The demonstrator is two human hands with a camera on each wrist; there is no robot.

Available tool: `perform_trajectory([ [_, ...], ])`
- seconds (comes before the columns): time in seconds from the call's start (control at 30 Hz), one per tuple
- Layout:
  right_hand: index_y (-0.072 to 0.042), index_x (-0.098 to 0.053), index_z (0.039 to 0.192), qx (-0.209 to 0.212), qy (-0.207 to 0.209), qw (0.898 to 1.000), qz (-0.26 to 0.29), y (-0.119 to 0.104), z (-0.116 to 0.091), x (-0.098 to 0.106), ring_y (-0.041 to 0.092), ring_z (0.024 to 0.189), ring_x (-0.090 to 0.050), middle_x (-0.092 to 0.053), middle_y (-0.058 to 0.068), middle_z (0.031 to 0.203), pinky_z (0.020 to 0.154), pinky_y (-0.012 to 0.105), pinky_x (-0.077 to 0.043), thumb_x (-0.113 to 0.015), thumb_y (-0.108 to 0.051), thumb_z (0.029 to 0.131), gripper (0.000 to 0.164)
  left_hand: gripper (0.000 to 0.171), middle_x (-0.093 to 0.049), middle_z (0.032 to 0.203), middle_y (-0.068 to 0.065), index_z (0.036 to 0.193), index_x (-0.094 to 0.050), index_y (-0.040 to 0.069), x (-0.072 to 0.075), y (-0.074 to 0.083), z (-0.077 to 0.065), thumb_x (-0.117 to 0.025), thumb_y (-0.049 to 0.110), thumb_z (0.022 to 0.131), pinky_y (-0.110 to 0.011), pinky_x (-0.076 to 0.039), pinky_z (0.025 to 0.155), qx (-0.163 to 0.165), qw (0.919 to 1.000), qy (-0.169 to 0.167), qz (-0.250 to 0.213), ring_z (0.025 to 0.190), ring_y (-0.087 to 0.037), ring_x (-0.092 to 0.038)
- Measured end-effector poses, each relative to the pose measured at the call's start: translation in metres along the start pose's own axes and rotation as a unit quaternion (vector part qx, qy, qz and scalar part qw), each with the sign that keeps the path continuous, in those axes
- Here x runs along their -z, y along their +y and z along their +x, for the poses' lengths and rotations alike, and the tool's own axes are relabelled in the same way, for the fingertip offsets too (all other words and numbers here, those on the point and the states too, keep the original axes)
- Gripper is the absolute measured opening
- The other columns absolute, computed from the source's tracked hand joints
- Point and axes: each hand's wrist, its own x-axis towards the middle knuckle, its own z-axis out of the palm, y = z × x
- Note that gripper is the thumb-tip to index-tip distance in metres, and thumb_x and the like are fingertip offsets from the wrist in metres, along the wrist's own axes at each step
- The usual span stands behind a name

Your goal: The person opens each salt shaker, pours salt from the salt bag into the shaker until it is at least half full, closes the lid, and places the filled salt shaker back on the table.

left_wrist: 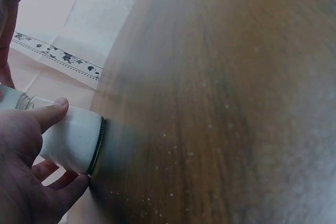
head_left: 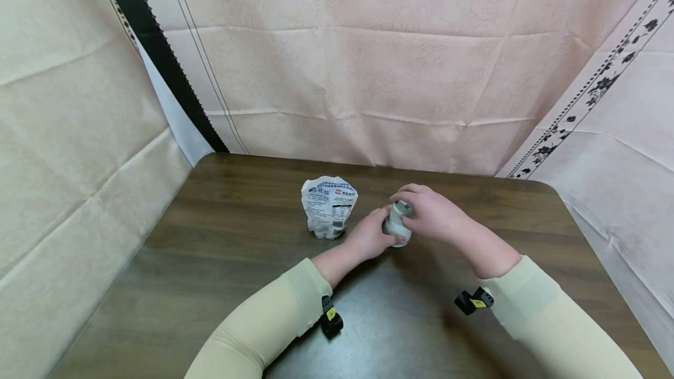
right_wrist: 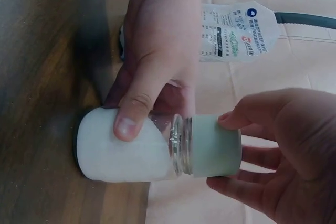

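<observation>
A clear glass jar filled with something white stands upright on the wooden table. My left hand grips the jar's body, its thumb across the near side and its fingers round the far side. On the jar's neck sits a pale green cap, which my right hand pinches between thumb and fingers. Glass threads show below the cap; how tightly it is seated I cannot tell. Left of the jar, a white printed bag stands on the table, touched by neither hand.
The dark wooden table has rounded far corners. White specks lie scattered on it near the jar. Pale cloth hangs behind the table and at both sides. Small black cameras sit at both wrists.
</observation>
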Motion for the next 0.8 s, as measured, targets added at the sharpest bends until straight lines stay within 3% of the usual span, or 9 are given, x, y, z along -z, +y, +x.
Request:
perform_trajectory([
  [0.2, -0.011, -0.062, 0.115, 0.011, -0.002, 1.000, 0.014, 0.0020, -0.0001, 0.0025, 0.019, 0.100, -0.055, -0.056, 0.005, 0.118, 0.081, 0.038, -0.046, -0.067, -0.014, 0.080, 0.035, 0.073, -0.049, 0.130, 0.000, 0.140, -0.036, 0.020, -0.0009, 0.0002, 0.0002, -0.068, 0.045, 0.080, -0.032, -0.044, 0.088, 0.003, 1.0000, 0.002, -0.003, 0.110, -0.013, -0.051],
  [0.8, -0.013, -0.064, 0.115, -0.033, 0.003, 0.999, -0.015, 0.0010, 0.0002, -0.0037, 0.021, 0.098, -0.057, -0.057, 0.005, 0.112, 0.081, 0.039, -0.047, -0.071, -0.026, 0.080, 0.038, 0.075, -0.047, 0.133, 0.000, 0.142, -0.034, 0.022, -0.0010, 0.0004, -0.0005, -0.068, 0.047, 0.080, -0.032, -0.045, 0.087, 0.004, 1.0000, 0.004, 0.006, 0.110, -0.013, -0.052],
])
